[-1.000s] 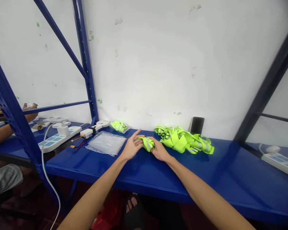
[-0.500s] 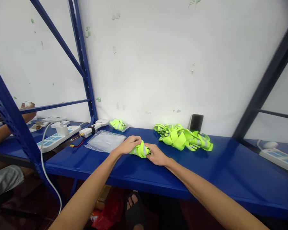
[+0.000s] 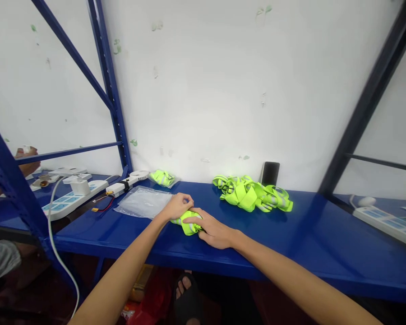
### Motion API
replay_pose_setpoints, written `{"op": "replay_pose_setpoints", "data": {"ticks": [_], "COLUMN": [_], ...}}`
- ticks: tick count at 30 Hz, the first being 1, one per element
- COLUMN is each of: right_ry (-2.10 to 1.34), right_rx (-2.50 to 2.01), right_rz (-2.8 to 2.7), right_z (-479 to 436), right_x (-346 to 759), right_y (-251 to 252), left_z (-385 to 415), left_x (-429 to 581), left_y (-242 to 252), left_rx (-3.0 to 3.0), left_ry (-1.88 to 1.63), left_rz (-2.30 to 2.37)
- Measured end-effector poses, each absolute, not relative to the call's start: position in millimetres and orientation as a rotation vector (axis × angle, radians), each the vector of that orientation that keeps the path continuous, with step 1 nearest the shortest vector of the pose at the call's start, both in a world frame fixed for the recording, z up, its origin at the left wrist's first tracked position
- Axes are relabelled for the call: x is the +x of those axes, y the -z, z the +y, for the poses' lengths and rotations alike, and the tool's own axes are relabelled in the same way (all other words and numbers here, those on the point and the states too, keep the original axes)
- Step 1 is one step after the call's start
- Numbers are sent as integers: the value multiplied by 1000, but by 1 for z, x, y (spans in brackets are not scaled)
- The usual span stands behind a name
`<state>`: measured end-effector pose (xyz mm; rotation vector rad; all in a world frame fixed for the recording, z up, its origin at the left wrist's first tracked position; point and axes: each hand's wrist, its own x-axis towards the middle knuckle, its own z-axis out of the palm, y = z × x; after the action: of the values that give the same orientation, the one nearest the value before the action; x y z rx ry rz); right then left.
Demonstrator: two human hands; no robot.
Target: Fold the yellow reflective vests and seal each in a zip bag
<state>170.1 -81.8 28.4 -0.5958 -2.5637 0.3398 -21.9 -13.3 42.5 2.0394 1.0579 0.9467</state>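
A folded bundle of neon-yellow reflective straps [image 3: 188, 228] with grey stripes lies on the blue table in front of me. My left hand [image 3: 177, 206] grips its far left side, thumb and fingers curled. From the right, my right hand [image 3: 214, 229] is closed over the bundle, with fingers across its top and the thumb near its right end. Both hands cover part of it. Just left of my left hand lies a stack of clear plastic bags [image 3: 144, 202]. To the right is a loose, tangled heap of the same straps [image 3: 250, 193].
A bagged yellow bundle [image 3: 162, 178] and a white handheld fan [image 3: 138, 176] stand near the wall. A phone [image 3: 270, 173] leans upright there. Power strips [image 3: 71, 197] sit left and right. Blue rack posts flank the table [image 3: 291, 234]; another person's hand [image 3: 29, 164] shows at far left.
The strap bundle has shifted slightly left and toward me with both hands. My right hand's fingers have moved over the top of the bundle. The view has turned slightly.
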Motion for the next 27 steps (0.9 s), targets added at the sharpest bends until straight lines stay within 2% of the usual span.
{"op": "replay_pose_setpoints", "data": {"ticks": [7, 15, 27], "right_ry": [-486, -594, -802], "right_rx": [-676, -857, -1123], "right_rz": [-2385, -1778, -1755], "right_z": [-80, -67, -14], "right_x": [167, 151, 155], "right_y": [-23, -19, -8], "left_z": [-8, 0, -14], "left_x": [-16, -1, 7], "left_y": [-27, -7, -3], "left_rx": [1953, 1821, 1677], "left_ry": [-1041, -1163, -1545], "left_rz": [1022, 1107, 1402]}}
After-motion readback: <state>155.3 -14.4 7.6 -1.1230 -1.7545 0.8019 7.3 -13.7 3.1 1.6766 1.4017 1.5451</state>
